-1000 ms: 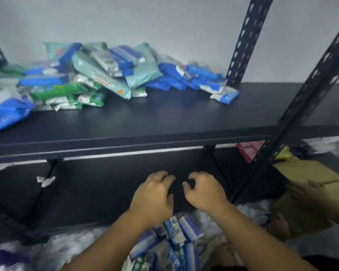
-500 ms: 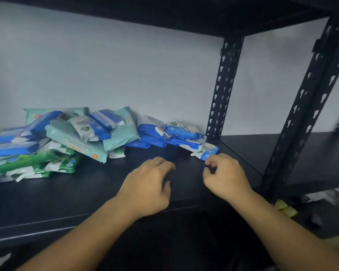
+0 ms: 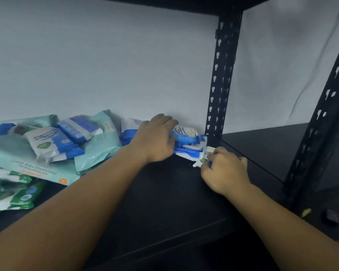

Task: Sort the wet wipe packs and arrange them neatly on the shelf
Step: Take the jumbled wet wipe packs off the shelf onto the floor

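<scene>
Both hands work the blue packs [image 3: 186,138] heaped on the shelf [image 3: 164,202] beside the post [image 3: 221,85]. The left hand [image 3: 155,137] seemingly clasps several, gathering like colours, while the right hand [image 3: 223,170] pinches one small pack [image 3: 203,156].

The wet wipe packs [image 3: 98,141] lie heaped along the back of the black shelf [image 3: 164,192]: big teal packs [image 3: 12,157] under blue-and-white packs [image 3: 53,145], green packs [image 3: 18,194] front left, one small white pack [image 3: 203,156] at the right tip.

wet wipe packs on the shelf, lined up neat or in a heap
In a heap: the wet wipe packs overlap at mixed angles on the shelf, teal, blue and green together.
</scene>
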A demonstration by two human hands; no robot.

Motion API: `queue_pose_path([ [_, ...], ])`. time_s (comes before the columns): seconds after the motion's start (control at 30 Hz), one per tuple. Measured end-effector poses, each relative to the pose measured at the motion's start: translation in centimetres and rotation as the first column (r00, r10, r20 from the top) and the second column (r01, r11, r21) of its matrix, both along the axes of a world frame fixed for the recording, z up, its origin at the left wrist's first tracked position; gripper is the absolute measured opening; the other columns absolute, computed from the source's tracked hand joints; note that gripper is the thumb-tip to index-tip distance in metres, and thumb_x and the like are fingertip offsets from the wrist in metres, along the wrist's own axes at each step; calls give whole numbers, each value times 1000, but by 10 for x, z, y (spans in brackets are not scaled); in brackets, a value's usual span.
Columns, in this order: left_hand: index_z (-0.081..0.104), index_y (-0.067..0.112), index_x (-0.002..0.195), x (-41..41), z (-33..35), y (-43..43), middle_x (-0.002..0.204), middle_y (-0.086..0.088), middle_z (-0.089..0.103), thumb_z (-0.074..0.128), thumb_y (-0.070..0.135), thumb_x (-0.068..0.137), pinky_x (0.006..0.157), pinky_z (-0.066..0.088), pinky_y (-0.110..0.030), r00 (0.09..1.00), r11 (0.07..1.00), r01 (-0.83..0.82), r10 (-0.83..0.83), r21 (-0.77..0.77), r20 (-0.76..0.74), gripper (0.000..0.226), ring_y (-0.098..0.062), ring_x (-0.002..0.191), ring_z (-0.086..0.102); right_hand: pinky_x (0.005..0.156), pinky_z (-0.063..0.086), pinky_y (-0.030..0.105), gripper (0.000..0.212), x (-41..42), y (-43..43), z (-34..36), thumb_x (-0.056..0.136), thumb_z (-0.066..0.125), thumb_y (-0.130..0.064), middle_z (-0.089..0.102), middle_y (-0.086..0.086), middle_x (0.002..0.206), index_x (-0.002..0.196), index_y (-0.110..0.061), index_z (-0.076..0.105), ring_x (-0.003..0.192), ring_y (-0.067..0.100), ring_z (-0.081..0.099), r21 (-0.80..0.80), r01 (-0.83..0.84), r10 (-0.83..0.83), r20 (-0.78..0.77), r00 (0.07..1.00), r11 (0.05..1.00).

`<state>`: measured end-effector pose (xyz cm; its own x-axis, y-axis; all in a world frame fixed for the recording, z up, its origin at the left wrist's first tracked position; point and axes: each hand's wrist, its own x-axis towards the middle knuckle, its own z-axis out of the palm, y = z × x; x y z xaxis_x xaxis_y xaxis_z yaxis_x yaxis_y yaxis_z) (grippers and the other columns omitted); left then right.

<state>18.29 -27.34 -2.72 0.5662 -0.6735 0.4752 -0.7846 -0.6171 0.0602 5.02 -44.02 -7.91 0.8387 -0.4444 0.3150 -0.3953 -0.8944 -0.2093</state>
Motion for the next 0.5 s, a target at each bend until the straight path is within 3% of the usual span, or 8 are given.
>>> queue_pose_path([
  [0.1,37,23,152,8,8,-8,147,0,48,50,47,99,111,36,-47,990,985,-53,73,162,-119,60,-24,136,44,81,51,38,46,-4,-6,7,86,53,-58,54,-1,83,65,-18,56,77,22,58,73,42,-47,75,996,996],
  [0.17,45,24,146,6,11,-9,138,-2,52,58,58,91,106,40,-46,987,971,-84,113,225,-117,66,-25,126,51,74,52,35,46,-8,-8,12,78,65,-64,52,1,91,74,-21,51,83,24,58,91,66,-70,40,997,994],
  [0.27,63,23,119,-8,8,-6,125,0,55,62,68,83,96,40,-41,988,948,-148,155,282,-1,58,-23,112,55,75,48,34,51,-17,-7,16,71,75,-56,43,5,113,98,-23,47,99,28,56,127,128,-119,-72,990,984],
  [0.37,63,22,112,-25,-1,5,112,-2,58,58,68,83,89,39,-39,973,952,-225,210,209,92,54,-23,104,56,72,46,33,48,-25,-9,22,69,70,-41,50,7,112,107,-20,48,98,29,56,196,176,-158,-103,982,965],
  [0.5,60,13,118,-37,-11,23,115,-8,56,59,62,87,87,47,-39,947,946,-319,320,-58,12,58,-29,106,58,79,50,34,44,-32,-15,38,71,64,-31,58,3,104,113,-20,51,96,28,58,335,174,-186,4,982,926],
])
